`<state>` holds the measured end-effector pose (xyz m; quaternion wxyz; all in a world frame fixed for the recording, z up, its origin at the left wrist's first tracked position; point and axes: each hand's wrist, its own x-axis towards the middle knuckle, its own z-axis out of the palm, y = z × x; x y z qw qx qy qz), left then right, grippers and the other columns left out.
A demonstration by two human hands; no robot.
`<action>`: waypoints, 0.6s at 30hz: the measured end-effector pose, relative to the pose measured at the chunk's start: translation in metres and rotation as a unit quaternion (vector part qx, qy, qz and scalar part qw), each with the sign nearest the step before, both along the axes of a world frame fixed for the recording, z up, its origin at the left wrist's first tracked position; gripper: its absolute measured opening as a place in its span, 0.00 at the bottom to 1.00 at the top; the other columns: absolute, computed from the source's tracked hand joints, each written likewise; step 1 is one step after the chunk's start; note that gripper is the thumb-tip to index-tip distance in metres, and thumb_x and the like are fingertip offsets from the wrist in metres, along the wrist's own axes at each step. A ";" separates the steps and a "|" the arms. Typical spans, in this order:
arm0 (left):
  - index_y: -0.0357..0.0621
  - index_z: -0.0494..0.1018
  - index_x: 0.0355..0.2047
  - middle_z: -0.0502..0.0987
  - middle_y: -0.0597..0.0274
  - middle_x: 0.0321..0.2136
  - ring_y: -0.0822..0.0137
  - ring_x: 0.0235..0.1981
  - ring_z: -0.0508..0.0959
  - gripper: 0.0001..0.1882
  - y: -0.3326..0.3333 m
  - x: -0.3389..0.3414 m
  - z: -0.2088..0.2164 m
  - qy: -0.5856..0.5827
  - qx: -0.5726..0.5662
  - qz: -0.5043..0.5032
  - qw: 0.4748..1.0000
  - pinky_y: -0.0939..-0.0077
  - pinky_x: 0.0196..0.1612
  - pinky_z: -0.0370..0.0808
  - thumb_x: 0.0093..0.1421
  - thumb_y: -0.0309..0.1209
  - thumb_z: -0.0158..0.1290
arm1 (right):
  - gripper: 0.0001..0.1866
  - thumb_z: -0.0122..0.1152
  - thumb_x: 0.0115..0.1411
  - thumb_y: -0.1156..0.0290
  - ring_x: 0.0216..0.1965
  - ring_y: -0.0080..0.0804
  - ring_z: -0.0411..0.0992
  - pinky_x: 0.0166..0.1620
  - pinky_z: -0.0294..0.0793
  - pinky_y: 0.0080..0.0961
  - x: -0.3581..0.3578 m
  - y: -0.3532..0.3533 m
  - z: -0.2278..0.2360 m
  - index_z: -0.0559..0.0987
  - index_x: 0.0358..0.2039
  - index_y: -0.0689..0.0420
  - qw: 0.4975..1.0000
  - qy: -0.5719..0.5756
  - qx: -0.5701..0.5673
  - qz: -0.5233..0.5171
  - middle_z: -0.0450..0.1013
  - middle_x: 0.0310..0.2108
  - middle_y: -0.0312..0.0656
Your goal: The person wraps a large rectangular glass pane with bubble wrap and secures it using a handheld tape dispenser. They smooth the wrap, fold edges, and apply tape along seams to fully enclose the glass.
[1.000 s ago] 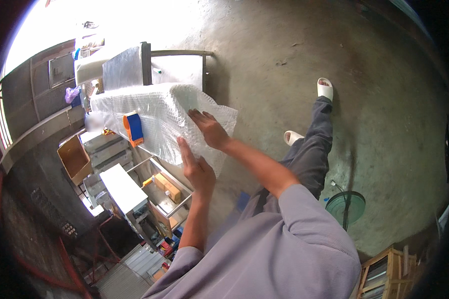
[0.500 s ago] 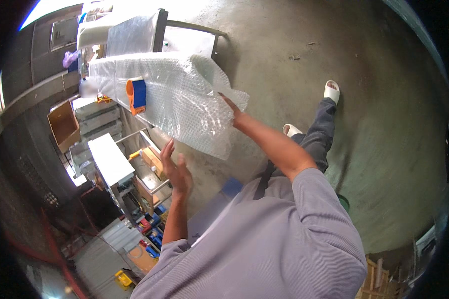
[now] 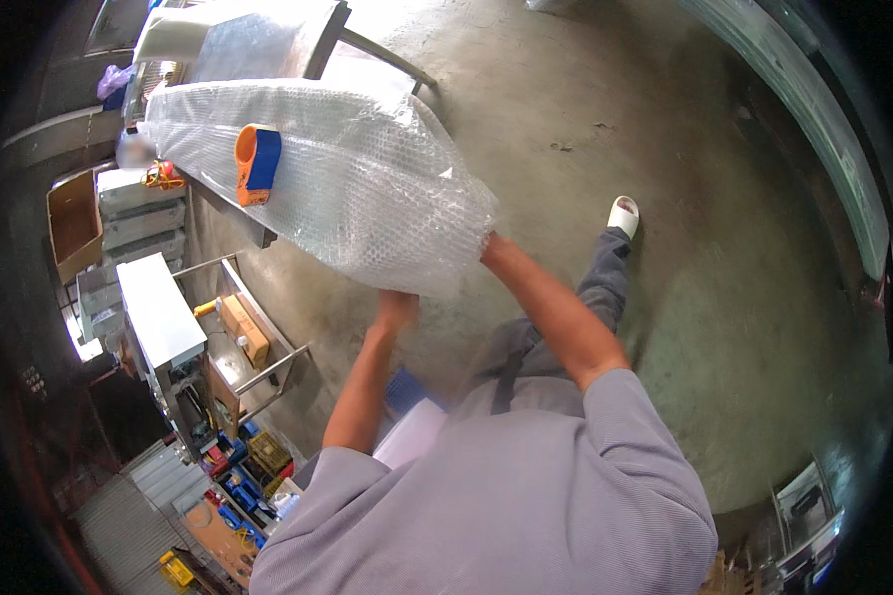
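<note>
The left hand (image 3: pixel 399 309) had joined the right hand (image 3: pixel 490 247) at the near end of the bubble wrap (image 3: pixel 367 188) under the tape dispenser (image 3: pixel 259 165), seemingly steadying the sheet, both grips hidden and unclear

Bubble wrap (image 3: pixel 357 188): clear plastic, glossy, dimpled all over; tape dispenser (image 3: pixel 265 164): smooth, hard-looking plastic; flat panel (image 3: pixel 258 45): bare metal with a dull sheen; open box (image 3: pixel 74 228): matt, plain cardboard; shirt (image 3: pixel 526 486): matt cloth, finely ribbed; trousers (image 3: pixel 601 278): soft, matt cloth; slipper (image 3: pixel 620 219): smooth, rubber-like, low in gloss; floor (image 3: pixel 506 109): concrete-like, worn, roughened in patches; bag (image 3: pixel 114 79): thin, crinkled plastic
</note>
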<state>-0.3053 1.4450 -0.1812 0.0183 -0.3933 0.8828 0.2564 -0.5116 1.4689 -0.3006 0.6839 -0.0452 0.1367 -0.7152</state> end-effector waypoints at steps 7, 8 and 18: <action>0.41 0.73 0.59 0.72 0.42 0.60 0.40 0.65 0.66 0.21 -0.032 -0.017 -0.009 -0.102 0.001 -0.016 0.995 0.52 0.68 0.59 0.68 0.32 0.47 | 0.26 0.63 0.63 0.68 0.63 0.42 0.67 0.69 0.62 0.38 0.013 0.005 0.031 0.74 0.61 0.57 0.960 0.253 -0.026 -0.112 0.71 0.61 0.48; 0.41 0.73 0.59 0.72 0.43 0.60 0.41 0.65 0.66 0.21 -0.036 -0.018 -0.007 -0.108 -0.009 -0.043 0.993 0.52 0.68 0.60 0.69 0.33 0.47 | 0.26 0.63 0.63 0.68 0.64 0.42 0.66 0.69 0.61 0.39 0.016 0.004 0.036 0.74 0.61 0.57 0.952 0.275 -0.027 -0.130 0.71 0.61 0.48; 0.44 0.73 0.60 0.74 0.45 0.60 0.44 0.64 0.69 0.21 -0.048 -0.011 0.021 -0.225 0.002 -0.030 0.974 0.52 0.68 0.62 0.70 0.37 0.46 | 0.26 0.62 0.62 0.69 0.66 0.44 0.64 0.71 0.58 0.40 0.026 -0.007 0.067 0.73 0.61 0.57 0.915 0.320 -0.005 -0.247 0.70 0.62 0.50</action>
